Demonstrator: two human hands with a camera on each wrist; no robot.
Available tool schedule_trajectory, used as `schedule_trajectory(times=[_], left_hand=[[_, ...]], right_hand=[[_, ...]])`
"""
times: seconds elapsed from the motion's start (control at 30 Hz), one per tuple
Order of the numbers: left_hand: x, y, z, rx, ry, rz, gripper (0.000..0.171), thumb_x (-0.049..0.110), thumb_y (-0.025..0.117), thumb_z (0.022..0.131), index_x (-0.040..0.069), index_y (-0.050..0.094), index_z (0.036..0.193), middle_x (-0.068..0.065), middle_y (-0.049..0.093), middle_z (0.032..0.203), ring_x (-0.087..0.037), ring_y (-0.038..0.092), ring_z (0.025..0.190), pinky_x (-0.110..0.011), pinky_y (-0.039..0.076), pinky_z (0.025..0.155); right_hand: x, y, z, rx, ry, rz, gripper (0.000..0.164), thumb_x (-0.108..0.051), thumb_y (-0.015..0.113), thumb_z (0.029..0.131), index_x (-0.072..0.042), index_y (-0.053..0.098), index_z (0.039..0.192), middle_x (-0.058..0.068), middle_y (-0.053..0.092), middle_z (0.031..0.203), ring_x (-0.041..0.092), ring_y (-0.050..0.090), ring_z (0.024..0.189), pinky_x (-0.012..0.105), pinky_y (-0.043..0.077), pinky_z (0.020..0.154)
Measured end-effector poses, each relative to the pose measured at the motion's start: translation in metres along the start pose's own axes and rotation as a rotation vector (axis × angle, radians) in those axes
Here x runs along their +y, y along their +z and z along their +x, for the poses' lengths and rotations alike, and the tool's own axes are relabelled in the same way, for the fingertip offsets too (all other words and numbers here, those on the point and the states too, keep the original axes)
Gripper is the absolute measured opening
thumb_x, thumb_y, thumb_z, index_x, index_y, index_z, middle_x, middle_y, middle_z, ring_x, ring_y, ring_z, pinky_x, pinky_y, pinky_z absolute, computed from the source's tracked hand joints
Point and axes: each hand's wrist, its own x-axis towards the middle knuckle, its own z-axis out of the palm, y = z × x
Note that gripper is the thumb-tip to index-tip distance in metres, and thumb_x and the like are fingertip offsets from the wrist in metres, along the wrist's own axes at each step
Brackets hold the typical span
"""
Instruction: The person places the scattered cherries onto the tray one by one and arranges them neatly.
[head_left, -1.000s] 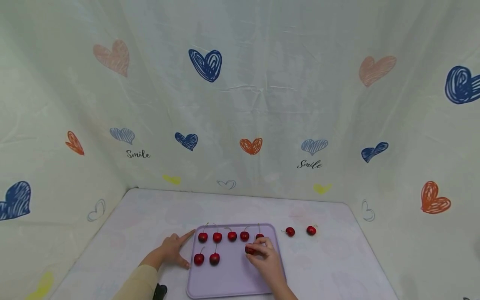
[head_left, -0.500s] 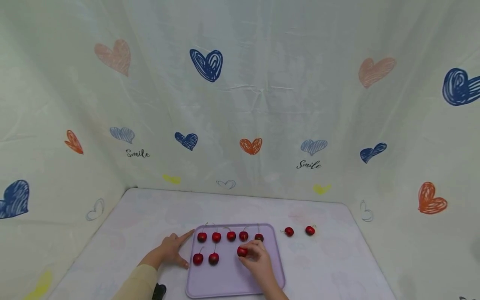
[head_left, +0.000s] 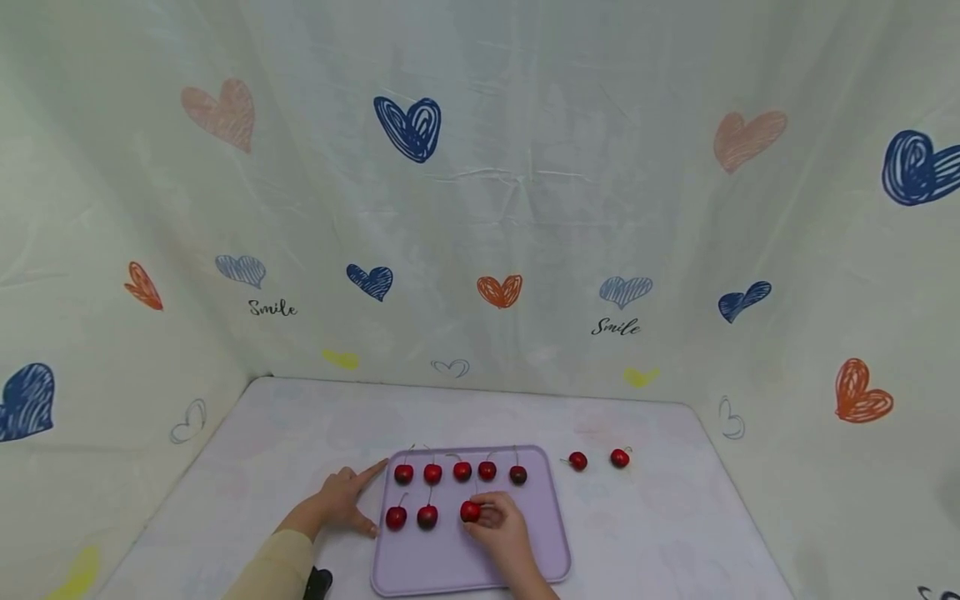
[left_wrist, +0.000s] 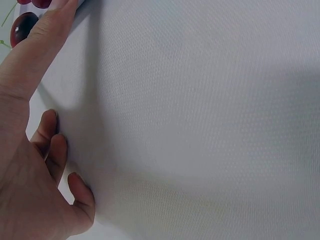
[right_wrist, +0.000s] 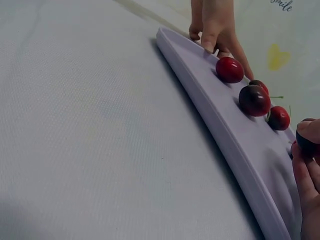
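Note:
My right hand [head_left: 504, 527] pinches a red cherry [head_left: 470, 511] between thumb and fingers, close over the lilac tray [head_left: 450, 567]. In the right wrist view that cherry [right_wrist: 306, 142] is dark and partly covered by the thumb. Along the tray's far side runs a row of several cherries, stems pointing mostly away. Nearer, a cherry [head_left: 396, 517] and a darker cherry [head_left: 427, 517] sit side by side, left of the held one. My left hand [head_left: 340, 502] rests at the tray's left edge, thumb and index finger spread and touching the rim; its other fingers bend loosely in the left wrist view.
Two more cherries lie on the white table [head_left: 660, 517] beyond the tray's right side: one cherry [head_left: 577, 461] and another cherry [head_left: 619, 457]. A black object [head_left: 318, 583] shows beside the left sleeve. A heart-printed curtain [head_left: 525, 208] encloses the table's back and sides.
My right hand has carried the cherry leftward and slightly nearer across the tray, uncovering the rightmost cherry of the far row. The left hand has stayed at the rim.

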Motion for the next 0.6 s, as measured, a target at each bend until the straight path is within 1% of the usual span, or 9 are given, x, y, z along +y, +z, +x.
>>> schedule_trajectory(times=[0.07,0.17,0.27,0.4,0.53,0.6], left_hand=[[0.0008,0.0,0.0002,0.001,0.002,-0.003,0.103,0.034,0.093,0.061,0.018,0.041,0.149,-0.015,0.047,0.105,-0.035,0.046,0.098,-0.062,0.044,0.09],[0.0008,0.0002,0.0006,0.0,0.008,-0.004,0.103,0.034,0.093,0.061,0.018,0.041,0.149,-0.015,0.047,0.105,-0.035,0.046,0.098,-0.062,0.044,0.09],[-0.0008,0.0016,0.0019,-0.002,0.008,0.0,0.104,0.034,0.093,0.061,0.018,0.04,0.149,-0.015,0.047,0.106,-0.035,0.046,0.099,-0.062,0.044,0.09],[-0.0016,0.0024,0.0033,-0.005,-0.001,-0.003,0.104,0.035,0.093,0.061,0.019,0.04,0.149,-0.015,0.047,0.106,-0.035,0.045,0.099,-0.062,0.044,0.089],[-0.001,0.002,0.0027,-0.007,-0.004,-0.001,0.105,0.035,0.093,0.061,0.019,0.039,0.149,-0.015,0.047,0.106,-0.035,0.045,0.099,-0.062,0.044,0.089],[-0.0009,0.0021,0.0023,-0.007,-0.006,0.0,0.105,0.035,0.093,0.061,0.019,0.039,0.149,-0.015,0.046,0.106,-0.034,0.045,0.099,-0.061,0.044,0.089]], right_hand=[[0.0057,0.0011,0.0025,0.005,0.015,0.001,0.034,0.013,0.076,0.071,0.006,0.066,0.103,0.011,0.06,0.105,0.015,0.066,0.086,0.023,0.054,0.078],[0.0068,0.003,0.0042,0.002,0.007,-0.03,0.033,0.011,0.077,0.071,0.005,0.067,0.102,0.009,0.061,0.102,0.014,0.066,0.084,0.023,0.054,0.075],[0.0058,0.0044,0.0051,-0.001,-0.017,-0.098,0.032,0.008,0.079,0.07,0.0,0.07,0.1,0.006,0.062,0.098,0.013,0.064,0.081,0.021,0.053,0.071],[0.0056,0.0057,0.0064,0.007,-0.039,-0.192,0.032,0.005,0.082,0.067,-0.005,0.073,0.096,0.002,0.061,0.089,0.01,0.057,0.074,0.021,0.049,0.065],[0.0082,0.0057,0.007,0.008,-0.032,-0.249,0.032,0.005,0.082,0.065,-0.007,0.073,0.094,-0.001,0.058,0.081,0.007,0.052,0.068,0.021,0.046,0.061],[0.0098,0.0056,0.0068,0.004,-0.021,-0.267,0.032,0.004,0.082,0.065,-0.007,0.073,0.094,-0.002,0.058,0.08,0.006,0.051,0.067,0.021,0.045,0.06]])
